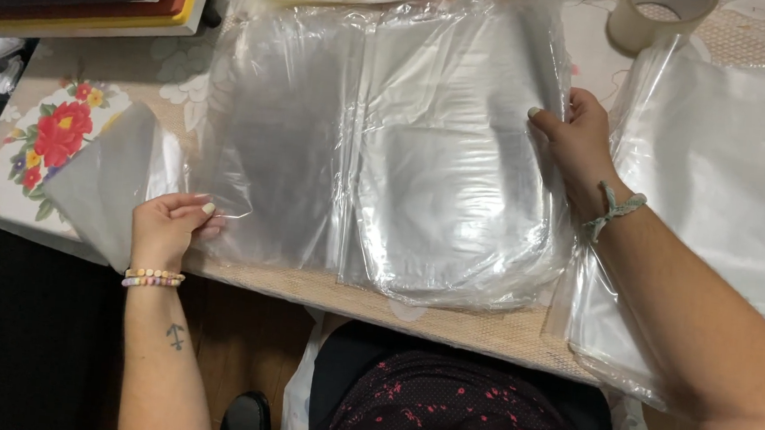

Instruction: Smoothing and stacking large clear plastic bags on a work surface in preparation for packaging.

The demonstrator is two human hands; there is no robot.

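Your left hand (166,228) pinches the near-left corner of one clear bag (284,134), fingers closed on it to peel it free, while your right hand (577,147) grips the right edge of the stack (458,185) mid-table (447,325), steadying it

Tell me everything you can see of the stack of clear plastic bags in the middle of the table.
The stack of clear plastic bags lies flat on the table, reaching close to its near edge. It looks like thin, glossy, wrinkled film, see-through with grey glare; several layers overlap, with rounded lower corners. The right hand pinches its right edge near the top. The left hand touches the lower left edge of the sheets, while a loose sheet curls up beside it. More bags lie to the right.
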